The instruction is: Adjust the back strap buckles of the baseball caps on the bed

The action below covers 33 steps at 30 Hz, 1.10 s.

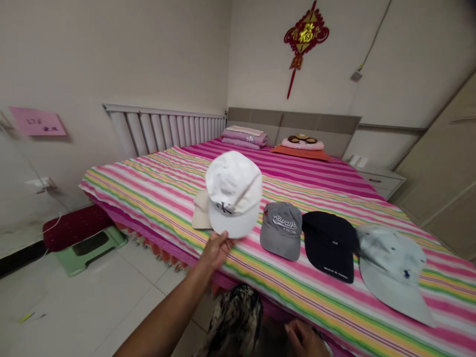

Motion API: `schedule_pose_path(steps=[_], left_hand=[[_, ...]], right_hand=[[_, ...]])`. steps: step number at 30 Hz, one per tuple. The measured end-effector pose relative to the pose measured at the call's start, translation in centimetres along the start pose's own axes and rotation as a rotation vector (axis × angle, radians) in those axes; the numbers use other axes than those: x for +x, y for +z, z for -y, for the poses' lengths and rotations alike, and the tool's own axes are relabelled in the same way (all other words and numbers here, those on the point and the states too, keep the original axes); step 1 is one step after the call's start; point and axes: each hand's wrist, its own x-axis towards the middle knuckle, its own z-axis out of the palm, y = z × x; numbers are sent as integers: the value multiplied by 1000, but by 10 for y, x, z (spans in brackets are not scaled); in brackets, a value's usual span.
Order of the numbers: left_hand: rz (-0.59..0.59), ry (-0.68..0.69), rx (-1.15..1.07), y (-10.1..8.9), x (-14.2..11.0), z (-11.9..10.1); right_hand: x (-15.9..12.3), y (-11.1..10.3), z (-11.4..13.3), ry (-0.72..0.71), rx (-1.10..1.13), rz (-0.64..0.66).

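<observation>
My left hand (pixel 217 250) pinches the brim of a white baseball cap (pixel 234 191) with dark letters on its front, holding it up over the near edge of the bed. Partly hidden behind it, a beige cap (pixel 201 210) rests on the striped sheet. To the right lie a grey cap (pixel 281 230) with white lettering, a black cap (pixel 330 243) and a pale, blotchy cap (pixel 394 263) with a small dark emblem. Low in the view, beside my lap, my right hand (pixel 303 339) holds nothing I can see, its fingers loosely bent and partly cut off by the frame.
The bed (pixel 156 181) has a striped sheet. Folded bedding (pixel 245 138) and a pink folded stack (pixel 303 144) sit near the headboard (pixel 293 121). A green stool (pixel 91 250) stands on the tiled floor at left; a white nightstand (pixel 381 178) is at right.
</observation>
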Motion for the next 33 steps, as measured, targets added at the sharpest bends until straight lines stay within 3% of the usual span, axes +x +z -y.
schedule_pose_path(steps=[3, 5, 7, 12, 16, 21, 25, 29, 33], left_hand=[[88, -237, -16, -2, -42, 42], [155, -387, -72, -6, -67, 68], [212, -482, -84, -12, -86, 87], [256, -570, 12, -27, -107, 103], [350, -670, 52, -35, -110, 95], [358, -696, -105, -33, -87, 80], [384, -676, -127, -21, -60, 73], [508, -651, -206, -2, -45, 68], [644, -726, -253, 18, -46, 61]], right_hand=[[9, -23, 29, 84, 680, 129], [14, -43, 53, 29, 1062, 116], [17, -60, 74, -9, 1247, 50], [23, -75, 97, 86, 1332, -186], [24, -74, 101, 152, 1290, -208], [19, -83, 112, 199, 1284, -163], [17, -91, 120, 108, 1251, -80], [18, -94, 116, -2, 1408, 63], [19, -92, 106, -26, 1515, 191]])
